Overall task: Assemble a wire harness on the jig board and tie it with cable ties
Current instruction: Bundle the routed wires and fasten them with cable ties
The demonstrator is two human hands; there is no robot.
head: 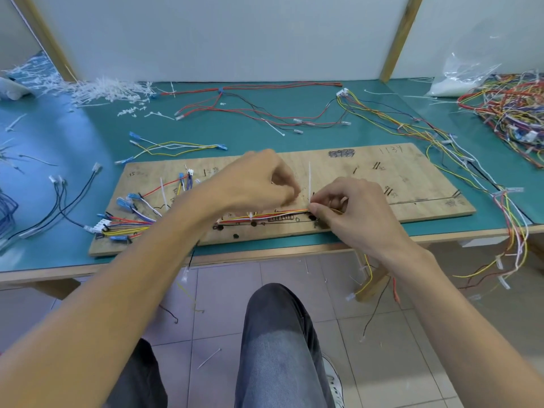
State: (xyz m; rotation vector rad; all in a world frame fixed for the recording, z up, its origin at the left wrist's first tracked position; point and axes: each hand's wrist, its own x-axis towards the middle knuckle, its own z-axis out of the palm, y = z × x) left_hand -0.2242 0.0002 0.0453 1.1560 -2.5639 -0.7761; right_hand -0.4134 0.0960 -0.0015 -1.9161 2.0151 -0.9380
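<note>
Right hand [353, 207] grip pinches the wire bundle [265, 214] near the jig board [412, 178] front edge, right at the foot of the upright cable tie [309, 178]. My read: it's holding the wires together so the loop can cinch. Left hand [253, 184] is curled just beside the tie's tail, blurred; I can't tell if that grip has it. Behind the board the green surface [294, 134] carries loose wires [250, 110], with spare ties [103, 89] far left and a wire heap [506, 107] far right. Tiled floor [382, 334] below.

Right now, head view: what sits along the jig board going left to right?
blue terminals → leaning cable tie → left hand → upright cable tie → right hand, pinching the wire bundle → pen-drawn line
</note>
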